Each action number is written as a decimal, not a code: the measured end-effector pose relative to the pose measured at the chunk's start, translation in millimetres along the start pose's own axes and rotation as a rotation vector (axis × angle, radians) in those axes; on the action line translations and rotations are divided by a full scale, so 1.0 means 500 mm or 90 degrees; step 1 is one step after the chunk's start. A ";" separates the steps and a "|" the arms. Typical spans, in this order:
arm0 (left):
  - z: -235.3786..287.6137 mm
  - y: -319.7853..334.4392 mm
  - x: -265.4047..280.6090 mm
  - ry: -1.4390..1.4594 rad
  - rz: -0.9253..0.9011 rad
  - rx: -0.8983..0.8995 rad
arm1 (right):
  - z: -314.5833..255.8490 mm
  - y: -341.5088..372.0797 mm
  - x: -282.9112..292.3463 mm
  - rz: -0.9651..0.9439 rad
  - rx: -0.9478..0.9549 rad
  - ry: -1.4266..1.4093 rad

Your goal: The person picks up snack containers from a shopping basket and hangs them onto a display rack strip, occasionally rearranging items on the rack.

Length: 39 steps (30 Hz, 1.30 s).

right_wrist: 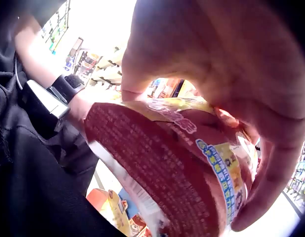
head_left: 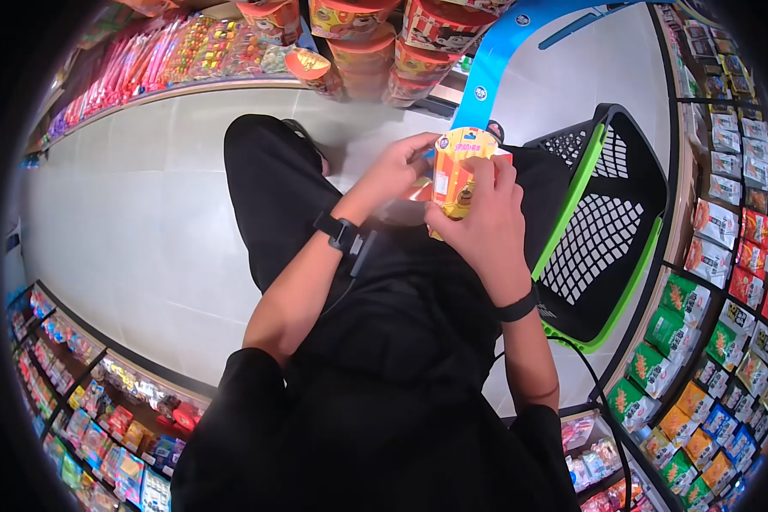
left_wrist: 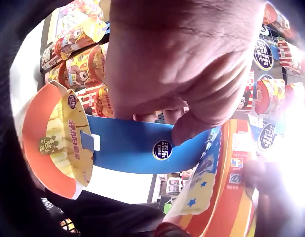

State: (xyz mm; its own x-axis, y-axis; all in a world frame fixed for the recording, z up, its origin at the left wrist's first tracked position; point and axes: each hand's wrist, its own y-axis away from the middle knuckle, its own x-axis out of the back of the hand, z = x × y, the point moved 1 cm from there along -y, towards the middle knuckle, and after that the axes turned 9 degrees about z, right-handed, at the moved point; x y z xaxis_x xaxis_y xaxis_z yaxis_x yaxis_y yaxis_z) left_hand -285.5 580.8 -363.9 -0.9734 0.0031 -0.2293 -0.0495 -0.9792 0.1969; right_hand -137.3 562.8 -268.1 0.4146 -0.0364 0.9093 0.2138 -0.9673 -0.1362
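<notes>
My right hand (head_left: 491, 222) grips a yellow and orange snack carton (head_left: 454, 179) over my lap, thumb at its lower edge and fingers across its front. The right wrist view shows the dark red printed side (right_wrist: 147, 163) of this carton. My left hand (head_left: 388, 175) is just to the left of it. In the left wrist view, that hand pinches a blue display strip (left_wrist: 127, 143) with a round logo, thumb in front and fingers behind. A second orange and yellow carton (left_wrist: 58, 140) hangs from a white hook on the strip.
A black shopping basket (head_left: 602, 230) with green handles stands on the floor to my right. Shelves of small bagged snacks (head_left: 712, 256) line the right side. Orange and striped tubs (head_left: 358, 51) hang ahead, and candy packs (head_left: 188, 51) fill a far shelf.
</notes>
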 end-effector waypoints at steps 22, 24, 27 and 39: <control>-0.037 -0.035 0.036 0.441 0.071 0.244 | 0.014 -0.026 -0.086 -0.022 0.048 0.044; -0.054 -0.049 0.036 0.338 0.129 0.196 | 0.033 -0.013 -0.111 -0.051 0.027 -0.010; -0.066 -0.056 0.026 0.116 0.061 0.140 | 0.045 0.008 -0.158 -0.104 -0.054 -0.072; -0.156 -0.081 -0.043 -0.089 0.094 0.128 | 0.498 -0.069 0.233 0.305 -0.340 -0.723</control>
State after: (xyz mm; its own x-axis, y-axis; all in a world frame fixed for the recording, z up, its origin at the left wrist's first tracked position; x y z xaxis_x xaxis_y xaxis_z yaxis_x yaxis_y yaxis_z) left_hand -245.2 604.5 -441.0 -0.9940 -0.0954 -0.0537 0.0654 -0.9109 0.4074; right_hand 124.2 654.2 -255.3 0.9059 -0.4210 -0.0472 -0.4182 -0.9065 0.0584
